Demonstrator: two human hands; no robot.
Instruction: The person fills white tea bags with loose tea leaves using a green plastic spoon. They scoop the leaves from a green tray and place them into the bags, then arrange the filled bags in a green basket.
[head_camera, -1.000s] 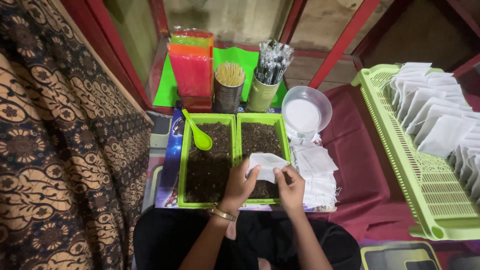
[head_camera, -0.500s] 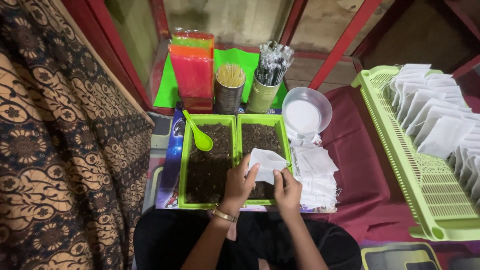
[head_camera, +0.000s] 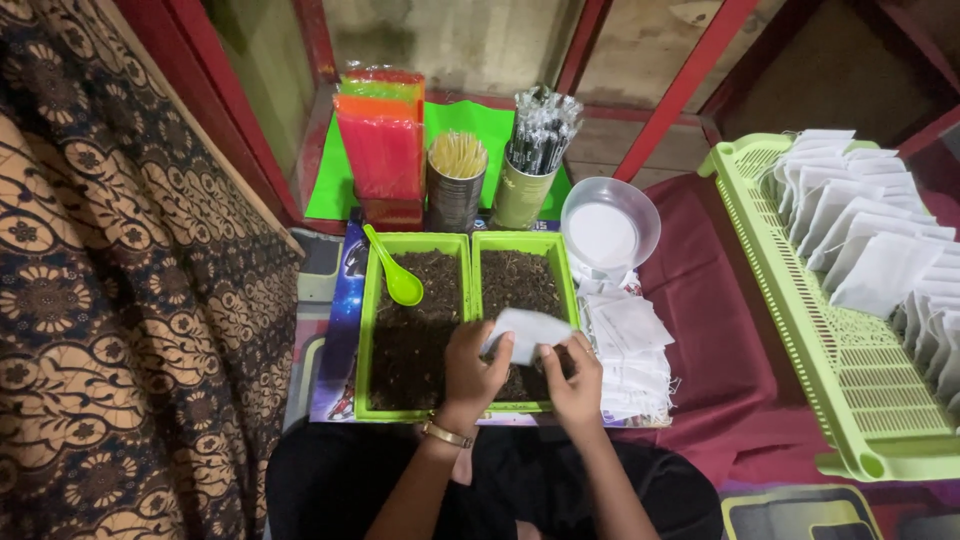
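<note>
maroon-clothed bench (head_camera: 720, 330) setup: left hand (head_camera: 472, 365) and right hand (head_camera: 575, 378) both pinch one white paper sachet (head_camera: 527, 332) over right green tray (head_camera: 487, 250) of dark dry leaves, filled sachets (head_camera: 860, 240) already lining green basket (head_camera: 800, 330), empty stack (head_camera: 635, 350) left beside.

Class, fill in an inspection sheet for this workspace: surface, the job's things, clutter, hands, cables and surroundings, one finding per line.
Surface: maroon cloth covers the low table.
Job's things: white paper bag held over the right green tray of dark loose material; left green tray holds the same, with a green spoon resting in it.
Clutter: stack of white bags beside the trays; clear bowl; two tins of sticks; coloured straw packs.
Hands: left hand and right hand both pinch the bag.
Cables: nothing seen.
Surroundings: green basket of filled bags at right; patterned fabric at left; red frame bars behind.
</note>
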